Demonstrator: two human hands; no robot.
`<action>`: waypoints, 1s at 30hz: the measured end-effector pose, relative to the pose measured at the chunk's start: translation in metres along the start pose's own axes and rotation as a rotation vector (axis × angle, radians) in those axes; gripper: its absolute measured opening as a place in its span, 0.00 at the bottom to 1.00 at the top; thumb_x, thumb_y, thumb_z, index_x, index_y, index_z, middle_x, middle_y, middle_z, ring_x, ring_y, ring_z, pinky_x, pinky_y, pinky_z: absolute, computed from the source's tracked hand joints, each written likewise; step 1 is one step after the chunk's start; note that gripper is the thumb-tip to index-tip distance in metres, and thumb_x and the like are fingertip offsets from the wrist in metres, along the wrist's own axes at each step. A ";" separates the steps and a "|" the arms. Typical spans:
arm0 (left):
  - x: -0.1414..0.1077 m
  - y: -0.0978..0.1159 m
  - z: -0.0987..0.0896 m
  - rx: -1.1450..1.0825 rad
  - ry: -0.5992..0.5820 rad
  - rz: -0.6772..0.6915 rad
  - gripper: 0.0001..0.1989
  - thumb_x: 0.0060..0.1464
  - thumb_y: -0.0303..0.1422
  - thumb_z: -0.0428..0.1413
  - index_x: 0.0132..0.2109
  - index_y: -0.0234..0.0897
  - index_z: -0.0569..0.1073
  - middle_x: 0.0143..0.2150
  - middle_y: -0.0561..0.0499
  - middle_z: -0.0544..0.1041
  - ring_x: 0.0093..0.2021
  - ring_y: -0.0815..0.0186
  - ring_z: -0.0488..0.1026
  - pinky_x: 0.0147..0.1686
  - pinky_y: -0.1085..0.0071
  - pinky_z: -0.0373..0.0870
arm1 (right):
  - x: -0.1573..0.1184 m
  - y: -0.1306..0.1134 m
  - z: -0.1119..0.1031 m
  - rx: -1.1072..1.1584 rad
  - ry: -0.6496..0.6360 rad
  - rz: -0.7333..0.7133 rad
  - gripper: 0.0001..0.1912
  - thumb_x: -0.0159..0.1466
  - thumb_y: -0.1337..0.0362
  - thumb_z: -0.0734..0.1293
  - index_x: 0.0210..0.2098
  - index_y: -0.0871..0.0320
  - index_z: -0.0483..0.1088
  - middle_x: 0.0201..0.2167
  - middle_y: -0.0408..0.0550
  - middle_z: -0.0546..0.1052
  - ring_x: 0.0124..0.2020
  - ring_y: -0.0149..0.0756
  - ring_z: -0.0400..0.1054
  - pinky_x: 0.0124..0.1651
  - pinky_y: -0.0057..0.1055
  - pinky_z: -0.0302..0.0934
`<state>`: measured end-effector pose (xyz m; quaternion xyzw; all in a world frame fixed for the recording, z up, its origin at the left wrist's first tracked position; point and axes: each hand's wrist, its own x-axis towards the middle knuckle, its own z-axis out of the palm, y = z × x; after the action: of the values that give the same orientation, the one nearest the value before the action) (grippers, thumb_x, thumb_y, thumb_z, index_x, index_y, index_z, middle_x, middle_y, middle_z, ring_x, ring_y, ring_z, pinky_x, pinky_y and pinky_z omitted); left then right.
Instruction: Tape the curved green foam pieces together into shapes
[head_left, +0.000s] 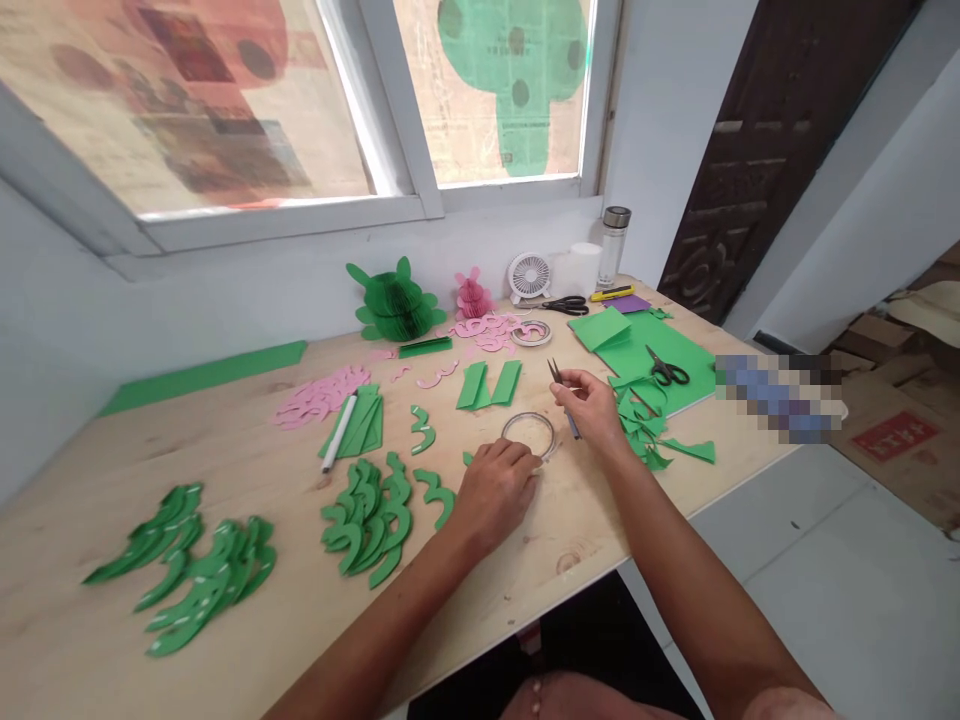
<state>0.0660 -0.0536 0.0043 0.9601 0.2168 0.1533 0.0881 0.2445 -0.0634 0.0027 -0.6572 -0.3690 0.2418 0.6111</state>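
My left hand (501,492) is closed, its fingertips pinched at the near rim of a thin tape roll (504,432) lying flat on the table. My right hand (592,408) grips small blue-handled snips (555,371), their two dark points sticking up past the fingers. Left of my left hand lie a wavy green paper strip (436,497) and a pile of similar strips (367,515); some strips carry white marks. Beyond the roll stand two folded green paper pieces (489,385). Green paper scraps (649,420) lie beside my right hand.
Black scissors (666,368) rest on green sheets (675,345) at right. A white marker (340,432), pink paper cutouts (322,393) and more green strips (214,580) lie leftward. Paper honeycomb figures (397,305), a fan (529,277) and a bottle (613,247) stand along the wall.
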 end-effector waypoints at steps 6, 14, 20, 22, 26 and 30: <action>0.024 0.006 0.008 0.096 -0.029 0.005 0.09 0.53 0.26 0.51 0.39 0.39 0.73 0.39 0.47 0.73 0.42 0.59 0.67 0.39 0.63 0.63 | 0.001 0.003 0.003 0.006 0.005 -0.002 0.18 0.51 0.55 0.66 0.37 0.61 0.71 0.29 0.48 0.76 0.26 0.32 0.68 0.28 0.27 0.63; 0.045 0.012 0.016 0.211 -0.027 -0.001 0.08 0.54 0.26 0.48 0.37 0.37 0.72 0.37 0.45 0.73 0.42 0.58 0.67 0.39 0.63 0.62 | -0.004 -0.003 0.002 0.050 0.016 -0.004 0.17 0.50 0.58 0.67 0.36 0.62 0.71 0.30 0.48 0.76 0.25 0.30 0.66 0.27 0.26 0.61; 0.052 0.017 0.020 0.218 -0.077 -0.064 0.09 0.54 0.27 0.48 0.36 0.36 0.73 0.37 0.43 0.73 0.42 0.57 0.68 0.39 0.62 0.62 | -0.002 0.001 0.003 0.073 0.029 -0.030 0.16 0.50 0.58 0.67 0.34 0.62 0.71 0.30 0.48 0.76 0.24 0.30 0.66 0.27 0.27 0.61; 0.053 0.018 0.022 0.209 -0.075 -0.088 0.09 0.55 0.28 0.47 0.35 0.35 0.73 0.37 0.43 0.73 0.41 0.57 0.68 0.39 0.62 0.62 | -0.002 0.002 0.004 0.080 0.032 -0.034 0.15 0.50 0.58 0.67 0.34 0.61 0.71 0.29 0.48 0.76 0.24 0.30 0.66 0.27 0.27 0.61; 0.054 0.019 0.025 0.144 -0.048 -0.136 0.10 0.54 0.26 0.47 0.32 0.35 0.73 0.34 0.44 0.73 0.40 0.58 0.69 0.40 0.62 0.62 | -0.003 0.003 0.004 0.093 0.026 -0.037 0.15 0.50 0.58 0.67 0.34 0.61 0.71 0.29 0.47 0.76 0.24 0.30 0.66 0.28 0.27 0.61; 0.052 0.016 0.026 -0.054 0.053 -0.185 0.08 0.50 0.24 0.49 0.29 0.36 0.71 0.33 0.46 0.73 0.38 0.60 0.69 0.40 0.64 0.64 | -0.003 0.002 0.003 0.100 0.028 -0.032 0.15 0.50 0.58 0.67 0.34 0.61 0.71 0.28 0.47 0.76 0.24 0.30 0.66 0.28 0.27 0.61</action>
<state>0.1253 -0.0470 -0.0026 0.9288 0.3027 0.1755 0.1222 0.2401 -0.0638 0.0002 -0.6233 -0.3582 0.2410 0.6520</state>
